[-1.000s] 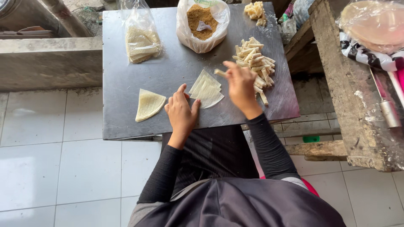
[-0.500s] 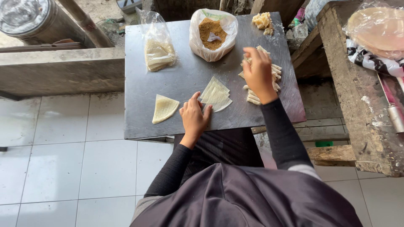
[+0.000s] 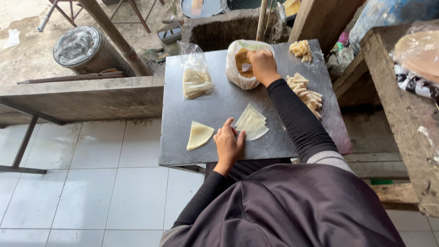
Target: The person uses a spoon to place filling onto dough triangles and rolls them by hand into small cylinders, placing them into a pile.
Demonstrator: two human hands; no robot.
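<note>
While the person sits at the grey tabletop (image 3: 274,137), both hands work on it.
Left hand (image 3: 228,144): rests flat, fingers together, forefinger stretched out, touching the near edge of the wrapper (image 3: 251,123).
Wrapper: pale, folded, lies near the middle of the tabletop.
Right hand (image 3: 263,66): at the mouth of the filling bag (image 3: 242,66), fingers closed on a small spoon (image 3: 246,67).
Filling bag: white, with brown crumbs, at the far edge.
Triangle (image 3: 199,136): 1 folded piece, left of the left hand, apart from it.
Rolls (image 3: 304,93): heap just right of the right forearm.
Clear bag (image 3: 196,80): holds more wrappers, left of the filling bag.
</note>
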